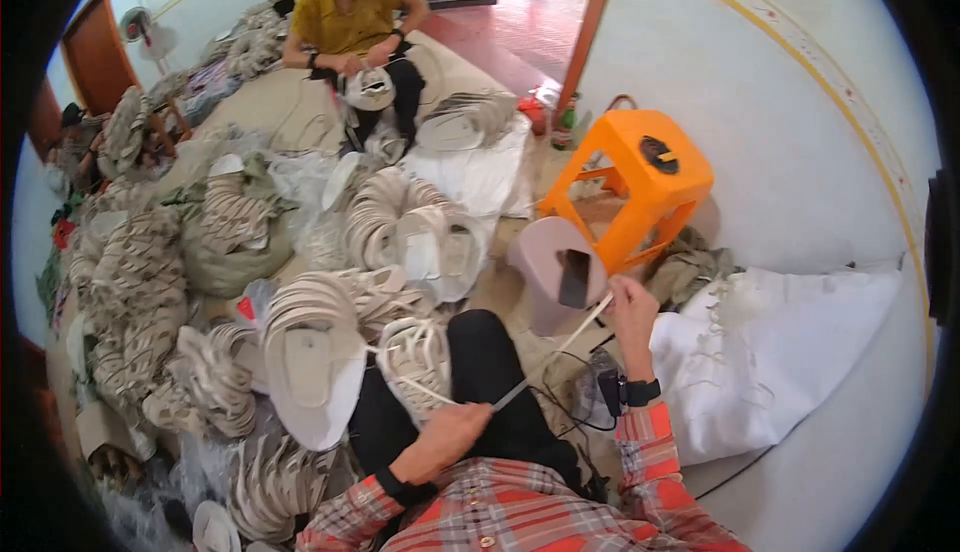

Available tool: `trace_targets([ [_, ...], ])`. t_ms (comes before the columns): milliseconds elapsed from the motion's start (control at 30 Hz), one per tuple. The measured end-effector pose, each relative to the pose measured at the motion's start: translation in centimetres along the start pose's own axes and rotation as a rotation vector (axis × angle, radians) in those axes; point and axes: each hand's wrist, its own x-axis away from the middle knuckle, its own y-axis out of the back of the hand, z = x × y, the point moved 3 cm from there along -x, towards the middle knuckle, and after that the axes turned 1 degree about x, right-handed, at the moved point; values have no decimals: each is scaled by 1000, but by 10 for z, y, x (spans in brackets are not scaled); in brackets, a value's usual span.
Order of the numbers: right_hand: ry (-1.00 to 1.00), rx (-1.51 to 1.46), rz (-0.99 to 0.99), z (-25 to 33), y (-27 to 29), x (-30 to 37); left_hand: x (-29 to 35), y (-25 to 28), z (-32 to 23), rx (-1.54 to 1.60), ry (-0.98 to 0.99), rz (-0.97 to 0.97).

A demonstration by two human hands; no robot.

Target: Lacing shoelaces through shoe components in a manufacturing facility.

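Observation:
A beige shoe upper [414, 360] rests on my lap between the knees, with a pale shoelace [570, 340] threaded through part of its front. My left hand [452, 440] is closed on the lace just below the upper. Out to the right, my right hand [634, 314] is raised and pinches the lace's far end. Between the two hands the lace is stretched in a slanting line. Another loose strand lies across the upper toward a stack of nested shoe uppers [312, 352] at my left knee.
More piles of uppers [150, 272] cover the floor to the left. A mauve bin [535, 282] with a dark phone-like object on it stands before an orange stool [640, 167]. White sacking [770, 352] lies on the right. Across from me sits a person in a yellow shirt [345, 17].

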Motion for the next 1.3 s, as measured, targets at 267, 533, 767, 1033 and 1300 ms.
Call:
trace_targets([
  [267, 156, -16, 591, 36, -116, 115, -12, 56, 67, -257, 186, -179],
  [533, 515, 214, 745, 55, -157, 132, -18, 78, 60, -489, -20, 69],
  [767, 642, 305, 825, 79, -167, 132, 28, 80, 67, -358, 239, -83],
  [1033, 650, 407, 881, 96, -183, 139, -2, 61, 83, 143, 557, -787],
  [1300, 535, 137, 843, 61, -185, 126, 67, 70, 73, -32, 525, -552],
])
